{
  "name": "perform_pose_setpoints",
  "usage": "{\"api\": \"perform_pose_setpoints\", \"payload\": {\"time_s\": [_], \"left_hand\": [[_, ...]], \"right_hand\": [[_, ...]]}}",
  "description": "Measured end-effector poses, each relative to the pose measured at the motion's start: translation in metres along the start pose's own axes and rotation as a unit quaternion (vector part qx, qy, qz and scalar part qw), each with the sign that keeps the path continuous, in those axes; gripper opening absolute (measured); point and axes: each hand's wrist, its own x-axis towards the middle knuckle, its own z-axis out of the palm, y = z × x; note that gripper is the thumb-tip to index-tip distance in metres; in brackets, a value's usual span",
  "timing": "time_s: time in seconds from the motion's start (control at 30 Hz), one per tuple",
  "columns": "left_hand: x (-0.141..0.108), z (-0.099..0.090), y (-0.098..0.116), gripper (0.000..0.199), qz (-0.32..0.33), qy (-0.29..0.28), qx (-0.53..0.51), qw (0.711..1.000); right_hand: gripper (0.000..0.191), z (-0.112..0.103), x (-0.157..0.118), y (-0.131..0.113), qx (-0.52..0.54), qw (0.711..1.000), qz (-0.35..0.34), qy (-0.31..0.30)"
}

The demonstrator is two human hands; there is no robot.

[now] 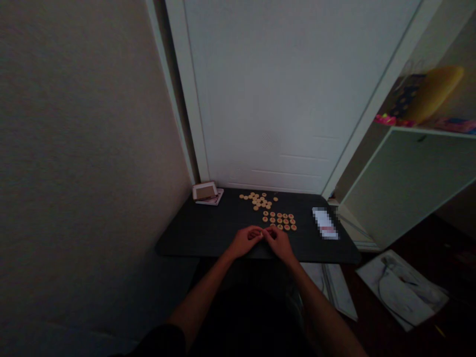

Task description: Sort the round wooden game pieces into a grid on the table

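Round wooden pieces with marks lie in neat rows (279, 220) on the dark table (208, 230), just beyond my right hand. Behind them is a loose cluster of similar pieces (259, 202). My left hand (246, 240) and my right hand (277, 241) meet at the fingertips over the near part of the table. Both have curled, closed fingers around something small and pale, perhaps a piece, too small to make out. The nearest row is partly hidden by my right hand.
An open box (205, 192) rests on its other part at the table's back left. A blurred-out phone-like object (326, 223) lies at the right. A white door stands behind the table, a wall to the left, and a shelf unit (420, 173) to the right.
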Motion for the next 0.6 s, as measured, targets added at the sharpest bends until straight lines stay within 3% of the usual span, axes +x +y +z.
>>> {"api": "perform_pose_setpoints", "payload": {"time_s": [0.6], "left_hand": [[-0.0019,0.0002,-0.0008,0.035,0.007,-0.001,0.021,1.0]], "right_hand": [[0.031,0.0019,-0.0013,-0.0027,0.002,1.0,0.005,0.004]]}}
